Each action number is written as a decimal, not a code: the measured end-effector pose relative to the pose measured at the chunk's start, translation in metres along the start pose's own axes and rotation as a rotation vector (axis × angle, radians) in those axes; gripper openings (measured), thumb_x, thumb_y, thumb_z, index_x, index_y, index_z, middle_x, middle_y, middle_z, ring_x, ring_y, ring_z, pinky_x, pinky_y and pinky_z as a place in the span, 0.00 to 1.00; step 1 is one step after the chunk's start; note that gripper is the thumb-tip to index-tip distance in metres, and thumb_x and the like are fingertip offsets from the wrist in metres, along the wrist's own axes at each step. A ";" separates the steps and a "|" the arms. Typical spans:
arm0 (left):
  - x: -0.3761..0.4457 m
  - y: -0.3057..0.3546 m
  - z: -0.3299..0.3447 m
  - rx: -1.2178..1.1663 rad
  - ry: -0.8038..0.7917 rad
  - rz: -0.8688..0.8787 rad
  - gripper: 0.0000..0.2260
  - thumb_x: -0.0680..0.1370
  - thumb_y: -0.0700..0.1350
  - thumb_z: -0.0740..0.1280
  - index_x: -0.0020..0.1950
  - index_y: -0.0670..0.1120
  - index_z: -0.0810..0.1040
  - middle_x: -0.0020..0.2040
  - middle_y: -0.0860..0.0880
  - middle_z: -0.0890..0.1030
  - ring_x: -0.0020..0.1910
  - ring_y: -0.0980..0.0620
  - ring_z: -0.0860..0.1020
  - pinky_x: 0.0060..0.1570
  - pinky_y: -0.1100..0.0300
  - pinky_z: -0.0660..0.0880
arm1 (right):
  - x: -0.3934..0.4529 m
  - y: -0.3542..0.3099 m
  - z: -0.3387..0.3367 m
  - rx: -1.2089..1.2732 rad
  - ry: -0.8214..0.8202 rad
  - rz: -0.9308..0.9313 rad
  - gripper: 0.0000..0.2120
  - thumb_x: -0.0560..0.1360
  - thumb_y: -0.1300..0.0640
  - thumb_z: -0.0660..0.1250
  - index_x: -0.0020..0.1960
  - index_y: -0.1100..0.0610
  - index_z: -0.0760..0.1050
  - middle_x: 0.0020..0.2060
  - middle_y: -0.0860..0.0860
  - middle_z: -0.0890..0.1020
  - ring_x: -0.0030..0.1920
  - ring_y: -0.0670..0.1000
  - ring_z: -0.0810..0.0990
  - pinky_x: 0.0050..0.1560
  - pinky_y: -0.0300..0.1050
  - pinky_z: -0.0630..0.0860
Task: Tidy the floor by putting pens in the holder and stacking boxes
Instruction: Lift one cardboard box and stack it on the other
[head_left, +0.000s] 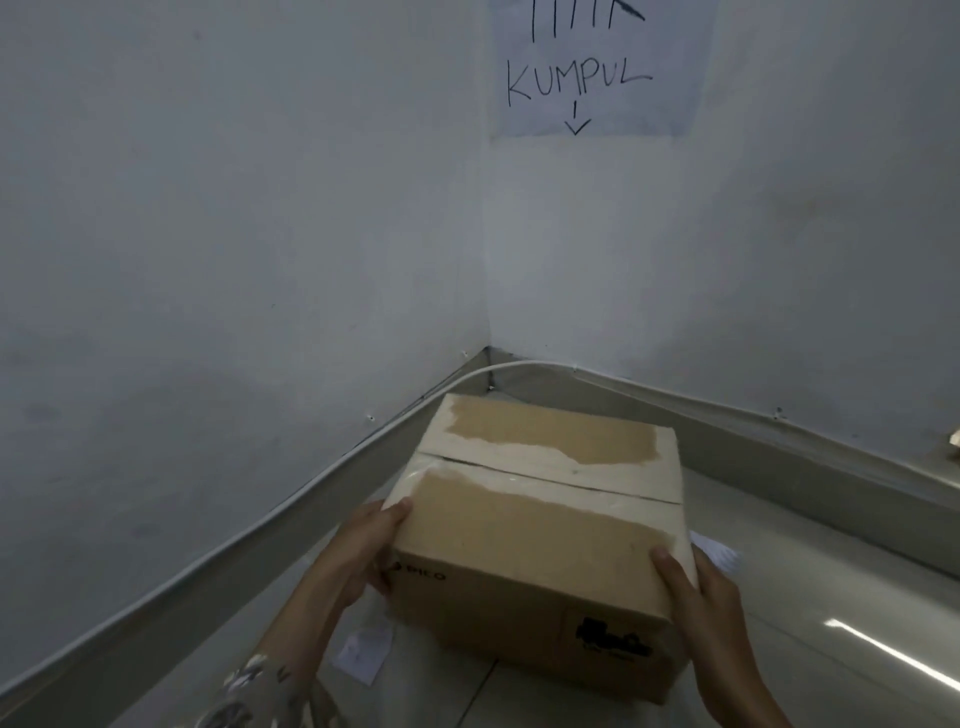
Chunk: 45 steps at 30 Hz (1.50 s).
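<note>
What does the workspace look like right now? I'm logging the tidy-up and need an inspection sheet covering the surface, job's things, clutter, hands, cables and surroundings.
Surface: pale glossy tiled floor in a room corner, with a light streak reflected at right.
Job's things: one cardboard box, top flaps closed, tape residue on top; no pens, holder or second box seen.
Clutter: a white paper scrap lower left of the box, another paper showing behind its right side.
Hands: left hand grips the box's left edge; right hand grips its near right corner.
Cables: a white cable runs along the skirting round the corner.
Surroundings: white walls; a handwritten sign reading KUMPUL with a down arrow.
</note>
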<state>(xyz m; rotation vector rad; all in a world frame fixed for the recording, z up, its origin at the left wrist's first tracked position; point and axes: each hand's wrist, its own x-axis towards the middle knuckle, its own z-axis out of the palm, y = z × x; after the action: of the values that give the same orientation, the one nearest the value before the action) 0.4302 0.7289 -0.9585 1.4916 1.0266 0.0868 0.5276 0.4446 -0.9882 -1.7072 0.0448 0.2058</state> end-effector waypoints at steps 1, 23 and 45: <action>0.004 0.010 0.000 -0.007 0.002 0.007 0.19 0.79 0.51 0.61 0.67 0.43 0.69 0.58 0.42 0.74 0.54 0.38 0.73 0.42 0.41 0.78 | 0.005 -0.006 0.002 0.010 0.001 -0.024 0.17 0.77 0.56 0.63 0.64 0.60 0.72 0.55 0.57 0.76 0.53 0.55 0.73 0.54 0.49 0.70; 0.159 0.092 0.039 0.106 0.109 0.366 0.11 0.73 0.36 0.68 0.54 0.41 0.72 0.46 0.43 0.75 0.38 0.48 0.74 0.36 0.53 0.74 | 0.143 0.001 0.097 0.074 0.167 -0.107 0.18 0.80 0.56 0.55 0.68 0.59 0.67 0.61 0.59 0.76 0.59 0.59 0.74 0.58 0.50 0.70; 0.132 0.064 0.030 0.177 0.131 0.404 0.24 0.79 0.47 0.61 0.72 0.39 0.59 0.71 0.39 0.66 0.64 0.45 0.69 0.57 0.57 0.67 | 0.128 -0.003 0.093 0.014 0.060 -0.086 0.24 0.79 0.51 0.56 0.72 0.57 0.57 0.70 0.56 0.66 0.69 0.57 0.65 0.71 0.57 0.62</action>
<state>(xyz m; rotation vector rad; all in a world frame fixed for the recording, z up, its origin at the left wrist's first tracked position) 0.5612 0.7979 -0.9786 1.8605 0.8387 0.3937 0.6436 0.5479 -1.0185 -1.6974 0.0169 0.0904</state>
